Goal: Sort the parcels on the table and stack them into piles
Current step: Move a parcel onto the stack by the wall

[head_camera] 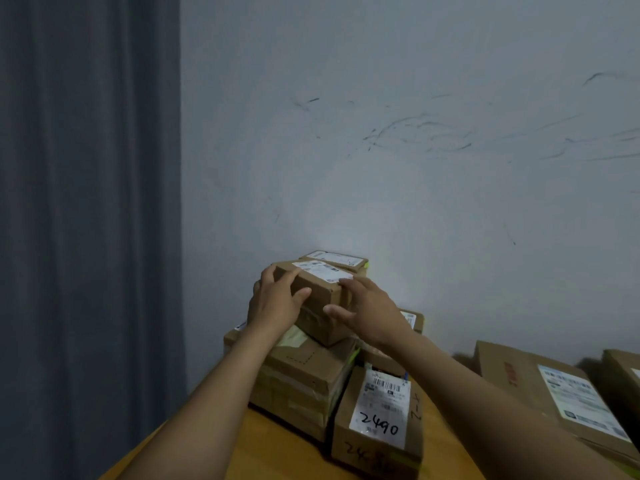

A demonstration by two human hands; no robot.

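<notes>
Grey curtain [86, 202] hangs far left, past the table edge. My left hand [277, 299] grips the small parcel [320, 294] at its left corner, fingers curled over. My right hand [370, 311] clasps its right end. The parcel tops the taped box [304, 379]. The parcel marked 2490 [379, 417] is just beside, the flat parcel [554, 389] well right. Wooden table [277, 445] shows front left, scuffed wall [415, 133] behind.

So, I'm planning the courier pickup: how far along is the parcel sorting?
Done: a pile stands by the wall, with a big box at its base. In hand: the left hand and right hand grip a small box atop that pile. Left: the 2490 parcel beside it and the flat parcel at right lie unstacked.
</notes>
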